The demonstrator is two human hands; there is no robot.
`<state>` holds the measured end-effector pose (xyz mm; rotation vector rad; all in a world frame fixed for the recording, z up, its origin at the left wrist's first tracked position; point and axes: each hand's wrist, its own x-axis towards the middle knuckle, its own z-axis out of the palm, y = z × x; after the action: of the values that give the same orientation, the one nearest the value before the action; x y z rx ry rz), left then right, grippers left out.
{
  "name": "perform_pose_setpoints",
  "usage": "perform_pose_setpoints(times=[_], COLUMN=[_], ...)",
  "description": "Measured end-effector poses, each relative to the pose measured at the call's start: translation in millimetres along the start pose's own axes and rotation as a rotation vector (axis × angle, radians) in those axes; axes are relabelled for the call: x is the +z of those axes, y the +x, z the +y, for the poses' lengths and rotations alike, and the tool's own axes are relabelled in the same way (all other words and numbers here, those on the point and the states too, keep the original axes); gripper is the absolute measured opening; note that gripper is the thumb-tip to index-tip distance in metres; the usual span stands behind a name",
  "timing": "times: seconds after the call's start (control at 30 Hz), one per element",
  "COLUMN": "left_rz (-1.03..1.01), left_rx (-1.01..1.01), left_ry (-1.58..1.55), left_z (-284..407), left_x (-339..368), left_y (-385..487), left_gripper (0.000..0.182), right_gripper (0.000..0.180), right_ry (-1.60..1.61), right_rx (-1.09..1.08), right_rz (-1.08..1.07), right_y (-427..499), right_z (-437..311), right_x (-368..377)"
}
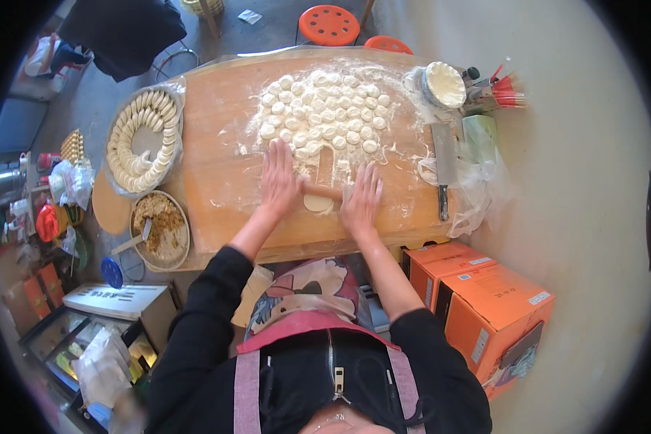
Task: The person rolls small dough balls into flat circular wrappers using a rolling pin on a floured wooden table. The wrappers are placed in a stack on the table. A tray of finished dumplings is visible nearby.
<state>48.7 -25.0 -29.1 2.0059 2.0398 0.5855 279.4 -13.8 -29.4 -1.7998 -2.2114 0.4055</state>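
Note:
A slim wooden rolling pin point(323, 190) lies crosswise near the front of a floured wooden board point(222, 163). Flat on its left end rests my left hand point(280, 179), fingers stretched forward. My right hand point(362, 198) presses the other end the same way, its palm hiding the tip. Under the pin, between my hands, a thin round dough wrapper point(318, 203) shows partly. Just beyond my fingertips, many small flattened dough pieces point(328, 115) sit in loose flour.
At left stand a round tray of dumplings point(168, 138) and a bowl of filling point(165, 238) with a spatula point(135, 241). A cleaver point(443, 168), a flour bowl point(445, 84) and skewers point(507, 95) line the right side. Orange boxes point(493, 295) stand below right.

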Motion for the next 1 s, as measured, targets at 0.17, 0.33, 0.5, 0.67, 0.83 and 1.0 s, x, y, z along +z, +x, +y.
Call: perform_pose_setpoints(times=[0.17,0.33,0.5,0.67,0.83,1.0], left_rz=[-0.268,0.030,-0.100,-0.028,-0.097,0.002], left_rx=[0.201,-0.062,0.078,-0.068,0.046,-0.022], left_ry=[-0.112,0.131,-0.082,0.074,-0.020,-0.228], left_z=[-17,3,-17,-14,-16,-14], left_x=[-9,0,-9,-11,-26,-15], left_y=[-53,51,-18,39,-88,-115], left_gripper=[0.095,0.094,0.093,0.088,0.057,0.037], right_gripper=[0.075,0.074,0.072,0.071,0.050,0.009], right_ry=[0.085,-0.006,0.060,0.078,0.166,0.289], right_rx=[-0.119,0.071,-0.124,-0.150,-0.129,-0.146], right_rz=[-0.115,0.172,-0.064,0.075,-0.096,-0.048], right_y=[-52,39,-19,30,-16,19], right_z=[5,-1,-7,1,-29,-43], right_x=[-14,8,-6,4,-21,1])
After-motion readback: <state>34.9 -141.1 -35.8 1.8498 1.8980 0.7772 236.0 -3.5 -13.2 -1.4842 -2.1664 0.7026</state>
